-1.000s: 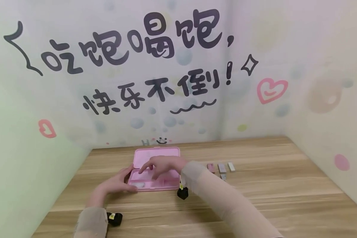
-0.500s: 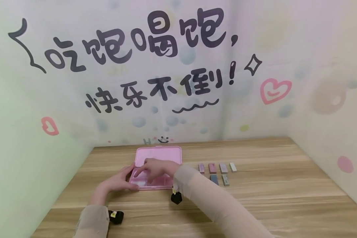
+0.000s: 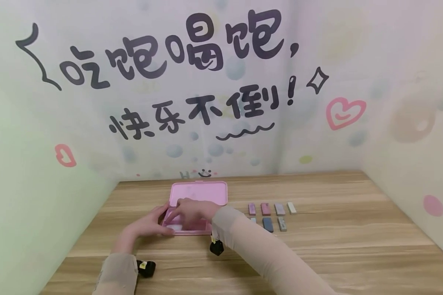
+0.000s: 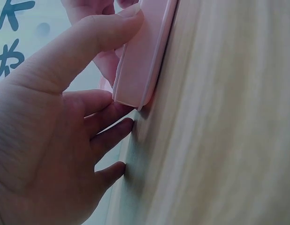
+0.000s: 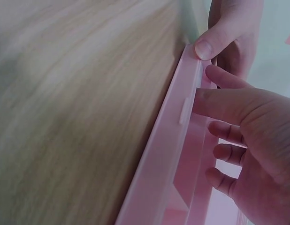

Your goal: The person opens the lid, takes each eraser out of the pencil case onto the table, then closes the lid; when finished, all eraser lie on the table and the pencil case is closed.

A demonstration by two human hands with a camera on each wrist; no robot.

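A pink plastic box (image 3: 192,229) lies open on the wooden table (image 3: 317,246), its lid (image 3: 199,191) folded flat toward the wall. My left hand (image 3: 158,221) holds the tray's front left corner; in the left wrist view the left hand (image 4: 118,70) has its thumb on the box (image 4: 145,61) rim and its fingers beside it on the table. My right hand (image 3: 181,213) reaches into the tray's left part. In the right wrist view the right hand (image 5: 206,119) lays its thumb over the box's (image 5: 168,140) front wall with bent fingers inside, nothing seen in them.
Several small coloured blocks (image 3: 273,209) lie in two short rows right of the box, one of them blue (image 3: 267,224). A white piece (image 3: 175,226) sits in the tray's left compartment. Decorated walls close the table at the back and on both sides.
My right hand has slid left across the tray toward its left compartment, and the arm now uncovers more of the coloured blocks. The left hand has kept its hold on the corner.
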